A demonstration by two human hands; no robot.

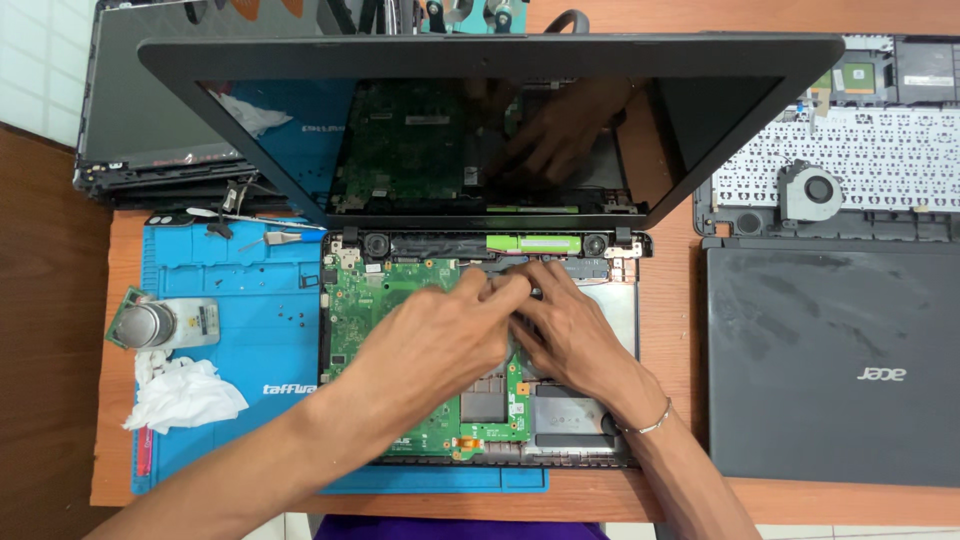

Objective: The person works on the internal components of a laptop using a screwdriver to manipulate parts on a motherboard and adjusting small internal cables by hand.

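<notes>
The opened laptop lies in the middle of the desk, its base resting partly on a blue work mat, with the keyboard cover off, the green circuit board bare and the dark screen tilted up behind. Both hands meet over the upper middle of the base, just below the hinge strip. The left hand is curled with fingertips pinched at something small there; the right hand, a thin bangle at its wrist, presses its fingers alongside. What they pinch is hidden, so I cannot tell whether either truly grips a part.

A hard tug here could, I judge, tear a thin cable or crack a connector, and a forearm lies right across the bare board. Tiny screws loose on the mat could be brushed away by the left arm.

Left on the mat lie a crumpled white tissue, a small metal tin and tweezers. A closed grey laptop sits to the right, with an upturned keyboard panel and fan behind it. Another dismantled laptop is stacked at far left. The desk is orange-brown wood; white wall tiles show at the upper left.
</notes>
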